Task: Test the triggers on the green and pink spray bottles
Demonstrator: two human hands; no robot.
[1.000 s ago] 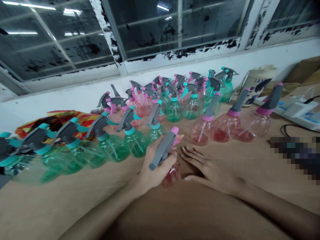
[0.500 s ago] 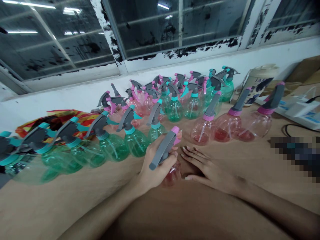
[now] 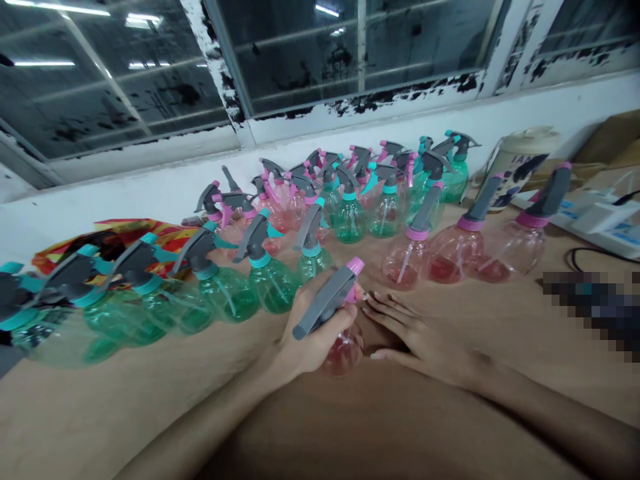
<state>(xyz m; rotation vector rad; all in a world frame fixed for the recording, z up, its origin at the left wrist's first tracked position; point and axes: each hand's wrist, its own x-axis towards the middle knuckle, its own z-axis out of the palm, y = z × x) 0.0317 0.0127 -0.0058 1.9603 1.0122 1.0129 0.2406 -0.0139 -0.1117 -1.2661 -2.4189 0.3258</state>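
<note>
My left hand [image 3: 313, 333] is wrapped round the neck of a pink spray bottle [image 3: 344, 350] at the middle of the table. Its grey trigger head with a pink nozzle points up and to the right, and reddish liquid shows in the clear pink body. Part of the bottle's neck is hidden by my fingers. Close by on the right, my right hand [image 3: 420, 340] rests palm down on the table with its fingers stretched toward the bottle, apart from it.
A row of green spray bottles [image 3: 273, 285] runs left; several pink spray bottles [image 3: 455, 253] stand right. More bottles crowd the wall behind. A patterned bag [image 3: 145, 233] lies back left. A cream container [image 3: 520, 163], a white power strip [image 3: 605, 213] and a blurred dark object [image 3: 595, 310] are right.
The trigger head of the bottle in my left hand has turned slightly, its grey rear end swinging a little left and its nozzle right. My right hand stays put.
</note>
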